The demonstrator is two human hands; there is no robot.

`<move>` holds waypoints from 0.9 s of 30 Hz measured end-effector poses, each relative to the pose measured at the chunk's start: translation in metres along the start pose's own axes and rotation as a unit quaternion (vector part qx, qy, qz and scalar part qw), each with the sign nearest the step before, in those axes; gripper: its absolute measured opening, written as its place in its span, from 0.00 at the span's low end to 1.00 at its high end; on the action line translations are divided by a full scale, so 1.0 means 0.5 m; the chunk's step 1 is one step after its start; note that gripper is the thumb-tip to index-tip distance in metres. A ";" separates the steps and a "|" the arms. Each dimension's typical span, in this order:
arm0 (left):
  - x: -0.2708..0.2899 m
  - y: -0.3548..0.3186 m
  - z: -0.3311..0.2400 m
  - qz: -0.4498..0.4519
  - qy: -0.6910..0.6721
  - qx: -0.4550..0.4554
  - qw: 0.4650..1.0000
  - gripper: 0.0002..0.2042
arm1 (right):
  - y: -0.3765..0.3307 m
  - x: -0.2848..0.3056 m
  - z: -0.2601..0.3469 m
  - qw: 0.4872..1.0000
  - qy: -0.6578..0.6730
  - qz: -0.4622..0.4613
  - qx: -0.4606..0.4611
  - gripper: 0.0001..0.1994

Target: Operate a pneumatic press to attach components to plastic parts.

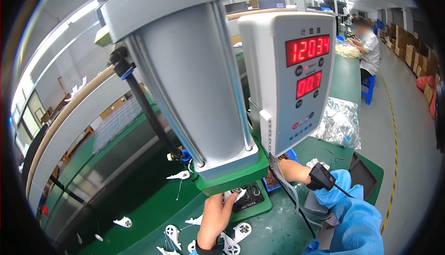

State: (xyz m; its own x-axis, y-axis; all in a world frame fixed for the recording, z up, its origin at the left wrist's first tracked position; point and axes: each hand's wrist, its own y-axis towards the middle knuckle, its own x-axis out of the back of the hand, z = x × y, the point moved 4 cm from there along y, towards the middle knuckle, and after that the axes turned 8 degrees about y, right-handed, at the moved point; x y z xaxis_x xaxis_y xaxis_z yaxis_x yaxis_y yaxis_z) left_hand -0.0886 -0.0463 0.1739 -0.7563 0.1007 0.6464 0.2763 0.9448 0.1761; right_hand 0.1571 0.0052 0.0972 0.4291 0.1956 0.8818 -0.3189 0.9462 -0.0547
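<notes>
My left hand [215, 215] is closed, thumb and fingers around a white plastic part [241, 193] at the black fixture [250, 198] under the press [190, 83]. The press head hides some of that part. On my right, my right hand [293, 170] reaches to a blue bin [272, 186] of small copper-brown pieces. The counter box hides its fingers. Several white parts with a round end and a narrow tail lie about my left hand, among them one round-ended part [242, 230] and another [172, 234]; thin cords trail from some.
A counter box [292, 79] with red digits stands right of the press. Beyond it lies a clear plastic bag [340, 123]. Grey trays [317, 204] sit near my right forearm, cables hanging beside them. Farther off, a person [368, 46] sits at the bench.
</notes>
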 end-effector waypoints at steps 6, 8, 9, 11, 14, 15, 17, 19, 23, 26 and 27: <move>-0.012 0.020 -0.001 0.047 0.078 -0.031 0.995 0.17 | -0.004 -0.006 -0.013 0.996 0.030 -0.055 0.056 0.06; -0.006 0.035 0.022 0.027 0.073 -0.058 0.995 0.15 | 0.005 0.002 0.013 0.995 0.055 0.084 0.009 0.11; -0.002 0.041 0.018 0.013 0.066 -0.099 0.993 0.13 | 0.006 -0.023 -0.021 0.980 0.079 -0.084 0.165 0.07; 0.009 0.046 0.000 0.023 0.082 -0.093 0.992 0.13 | 0.013 -0.072 -0.070 0.981 0.070 -0.067 0.168 0.08; 0.010 0.043 0.009 0.005 0.158 -0.058 0.986 0.17 | 0.018 -0.028 0.010 0.960 0.078 -0.047 0.263 0.13; 0.007 0.036 0.003 -0.005 0.155 -0.053 0.986 0.17 | 0.027 -0.034 0.003 0.976 0.085 0.039 0.195 0.17; 0.001 0.016 -0.005 0.034 0.118 -0.036 0.992 0.16 | 0.021 -0.048 -0.024 0.982 0.109 0.087 0.125 0.24; -0.031 -0.010 0.029 0.038 -0.008 -0.027 0.999 0.22 | 0.013 -0.036 0.001 0.985 0.120 0.057 0.113 0.26; -0.035 -0.017 0.024 -0.019 0.005 -0.054 0.998 0.21 | 0.026 -0.063 -0.022 0.987 0.044 0.035 0.150 0.22; -0.024 -0.023 0.011 -0.042 -0.010 -0.072 0.996 0.21 | 0.028 -0.064 -0.039 0.990 0.044 0.028 0.129 0.12; -0.022 -0.033 0.005 -0.075 -0.037 -0.071 0.994 0.21 | 0.021 -0.060 -0.033 0.988 0.083 0.035 0.123 0.12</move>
State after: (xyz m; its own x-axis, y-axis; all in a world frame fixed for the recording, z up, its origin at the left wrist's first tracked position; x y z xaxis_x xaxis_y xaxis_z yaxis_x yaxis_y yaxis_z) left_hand -0.0865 -0.0621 0.1619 -0.8360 -0.0107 0.5486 0.2332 0.8982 0.3728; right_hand 0.1547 0.0137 0.0626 0.5252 0.3172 0.7897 -0.5402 0.8413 0.0213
